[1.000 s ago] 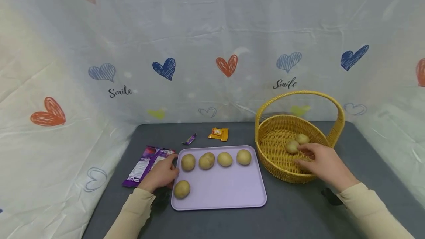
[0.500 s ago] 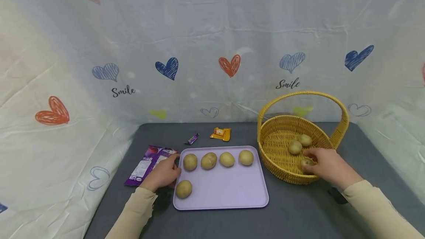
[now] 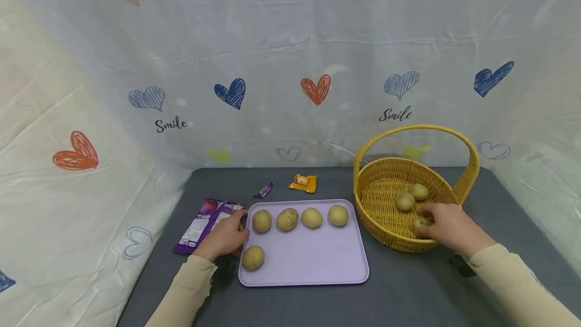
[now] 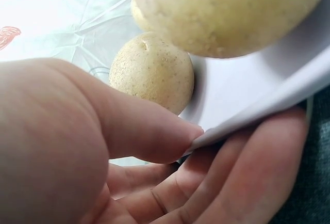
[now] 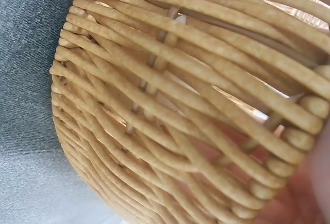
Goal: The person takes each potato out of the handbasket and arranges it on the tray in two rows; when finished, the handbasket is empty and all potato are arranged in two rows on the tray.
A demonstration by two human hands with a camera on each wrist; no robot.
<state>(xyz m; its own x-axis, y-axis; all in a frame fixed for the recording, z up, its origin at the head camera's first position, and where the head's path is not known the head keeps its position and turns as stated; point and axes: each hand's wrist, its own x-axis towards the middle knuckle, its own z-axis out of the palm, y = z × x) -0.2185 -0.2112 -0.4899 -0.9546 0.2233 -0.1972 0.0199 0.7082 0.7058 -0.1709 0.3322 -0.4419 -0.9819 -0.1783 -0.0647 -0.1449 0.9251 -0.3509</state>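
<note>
Eight potatoes [image 3: 287, 220], one tray [image 3: 308, 256], one basket [image 3: 389, 237]

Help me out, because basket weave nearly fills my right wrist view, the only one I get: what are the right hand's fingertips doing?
Observer: In the head view, the right hand reaches into the basket, with fingers and thumb around a potato.
Operator: And the left hand?
Observer: The left wrist view shows it pinching the edge of the tray, thumb above and fingers beneath.
</note>
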